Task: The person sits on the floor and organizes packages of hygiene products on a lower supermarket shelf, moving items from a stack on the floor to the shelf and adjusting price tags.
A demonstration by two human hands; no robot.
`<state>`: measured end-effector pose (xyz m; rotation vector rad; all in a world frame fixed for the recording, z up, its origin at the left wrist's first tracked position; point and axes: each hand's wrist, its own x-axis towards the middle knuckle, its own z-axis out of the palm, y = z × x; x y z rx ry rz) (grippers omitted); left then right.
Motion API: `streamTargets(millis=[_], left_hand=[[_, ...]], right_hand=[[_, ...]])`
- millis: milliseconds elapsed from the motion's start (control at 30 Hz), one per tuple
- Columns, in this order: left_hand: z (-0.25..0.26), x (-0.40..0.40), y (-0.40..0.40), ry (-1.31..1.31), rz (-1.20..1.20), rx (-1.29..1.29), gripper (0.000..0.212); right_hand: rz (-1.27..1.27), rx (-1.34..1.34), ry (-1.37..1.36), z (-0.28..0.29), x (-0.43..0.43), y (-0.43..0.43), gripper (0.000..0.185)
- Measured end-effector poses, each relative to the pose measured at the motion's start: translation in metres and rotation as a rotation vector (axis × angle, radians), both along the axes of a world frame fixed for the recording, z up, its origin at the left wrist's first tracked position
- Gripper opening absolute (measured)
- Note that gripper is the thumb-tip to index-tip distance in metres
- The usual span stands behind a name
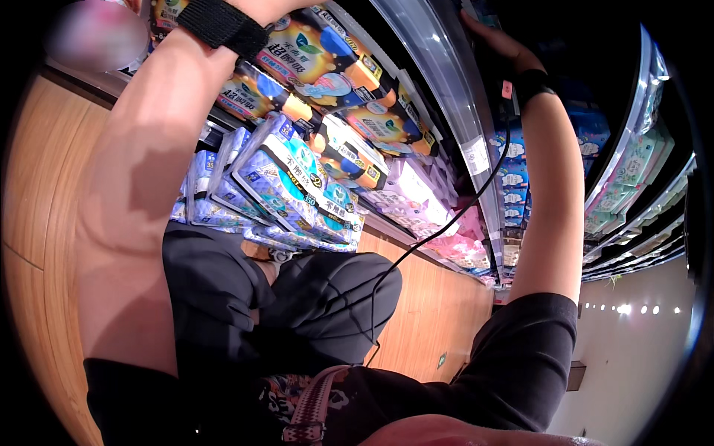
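My left hand (270, 8) is cut off by the top edge, so its fingers are out of sight. It is nearest to the black-and-orange packs of Laurier sanitary pads (295, 53) on a low shelf. My right hand (499, 44) reaches up into a dark shelf bay, past a clear plastic shelf edge (440, 72). One digit points outward there; the others are lost in shadow, and whether they hold anything is hidden. In front of my bent knees, blue-and-white pad packs (279, 173) stand leaning in a pile by the shelf.
Lilac packs (413, 189) and pink packs (460, 245) line the low shelf. Blue packs (513, 178) are stacked beside my right forearm, with green packs (630, 173) on another shelf beyond. A black cable (440, 231) hangs from my right wristband (535, 89) across to my body. Wooden flooring (429, 290) lies below.
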<state>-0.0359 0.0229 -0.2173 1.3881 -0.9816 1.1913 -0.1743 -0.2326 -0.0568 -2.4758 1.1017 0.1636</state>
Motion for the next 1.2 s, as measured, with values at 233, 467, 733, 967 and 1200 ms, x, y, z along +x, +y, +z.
streamTargets(millis=[233,467,733,967,1200], left_hand=[[0.001,0.004,0.004,-0.04,0.029,0.025,0.032],[0.015,-0.019,0.002,0.084,0.112,0.092,0.029],[0.023,-0.047,-0.009,0.095,-0.025,0.149,0.03],[0.021,-0.048,-0.01,0.123,-0.038,0.121,0.026],[0.013,-0.042,-0.021,0.102,0.004,0.057,0.027]], right_hand=[[0.004,-0.135,0.038,-0.016,-0.029,0.011,0.085],[0.014,0.2,0.029,-0.023,-0.007,0.106,0.066],[0.178,-0.108,-0.116,-0.032,-0.047,0.083,0.071],[0.099,-0.176,0.076,-0.03,-0.071,0.063,0.078],[-0.066,-0.001,0.082,-0.024,-0.044,0.055,0.052]])
